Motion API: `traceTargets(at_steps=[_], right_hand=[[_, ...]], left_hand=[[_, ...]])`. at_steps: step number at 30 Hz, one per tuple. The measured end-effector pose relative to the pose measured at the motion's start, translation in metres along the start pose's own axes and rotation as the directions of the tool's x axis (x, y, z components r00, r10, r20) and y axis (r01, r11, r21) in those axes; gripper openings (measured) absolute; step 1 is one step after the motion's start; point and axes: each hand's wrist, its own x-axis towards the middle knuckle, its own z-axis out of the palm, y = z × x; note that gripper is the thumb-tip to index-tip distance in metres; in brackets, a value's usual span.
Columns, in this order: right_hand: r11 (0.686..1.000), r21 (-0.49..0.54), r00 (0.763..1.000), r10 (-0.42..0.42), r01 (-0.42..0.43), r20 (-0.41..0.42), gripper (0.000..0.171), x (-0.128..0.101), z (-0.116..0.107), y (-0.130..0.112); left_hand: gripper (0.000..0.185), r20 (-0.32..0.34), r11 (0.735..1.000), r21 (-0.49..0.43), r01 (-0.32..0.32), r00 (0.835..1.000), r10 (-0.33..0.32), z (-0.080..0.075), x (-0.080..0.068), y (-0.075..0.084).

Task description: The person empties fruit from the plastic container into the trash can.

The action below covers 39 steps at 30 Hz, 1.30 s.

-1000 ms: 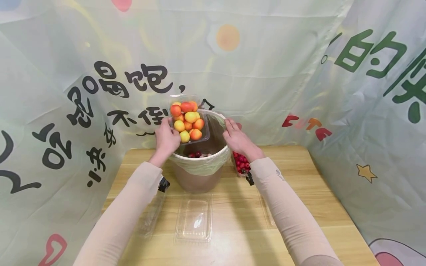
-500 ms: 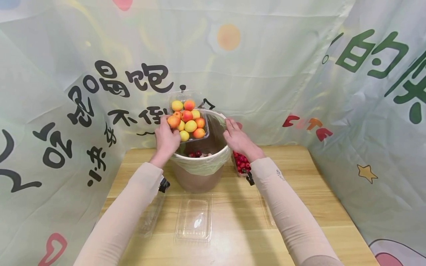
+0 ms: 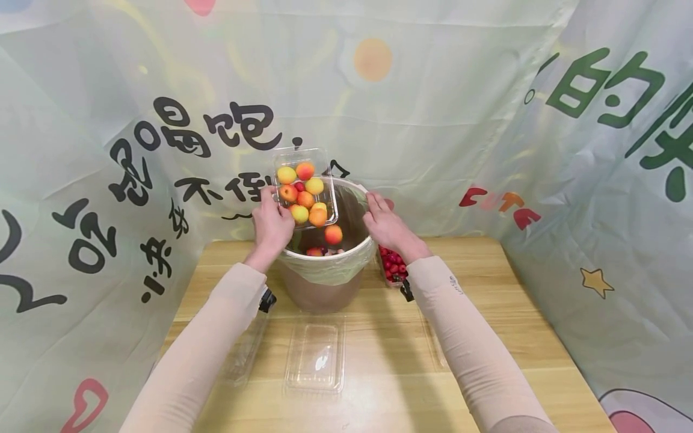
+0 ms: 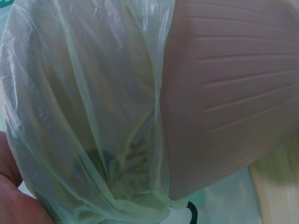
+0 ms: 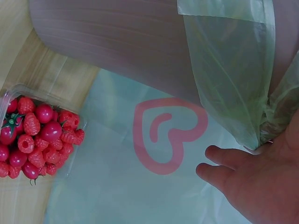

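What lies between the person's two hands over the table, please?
In the head view, the bin's open mouth lies between the left hand, which tilts a clear tray of apricots, and the right hand.

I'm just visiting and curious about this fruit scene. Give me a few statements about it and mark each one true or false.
1. The left hand holds a clear tray tilted over the bin. True.
2. The tray holds green grapes. False: it holds orange and yellow fruit.
3. One fruit is below the tray, above the bin's opening. True.
4. The right hand grips a knife. False: it rests at the bin's rim, holding no tool.
5. A box of red berries sits on the table beside the bin. True.
6. The bin has no liner. False: a pale green plastic bag lines it.
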Motion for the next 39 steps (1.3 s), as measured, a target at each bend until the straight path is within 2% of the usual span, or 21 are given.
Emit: traceTargets(at_steps=[9, 27, 39], right_hand=[[1.0, 0.005, 1.0, 0.0, 0.0, -0.002, 0.071, 0.0012, 0.0008, 0.0003], [1.0, 0.002, 1.0, -0.011, 0.011, 0.002, 0.069, 0.0026, 0.0012, 0.0017], [1.0, 0.013, 1.0, -0.003, 0.003, 0.002, 0.069, 0.0019, 0.0008, 0.0015]], left_hand=[[0.048, -0.01, 1.0, -0.011, -0.014, 1.0, 0.014, 0.0005, 0.0007, -0.0009], [0.04, -0.092, 0.993, 0.003, -0.117, 0.989, 0.117, 0.0047, -0.0015, -0.0045], [0.038, -0.086, 0.989, -0.007, -0.148, 0.985, 0.146, 0.0038, -0.0032, -0.0032]])
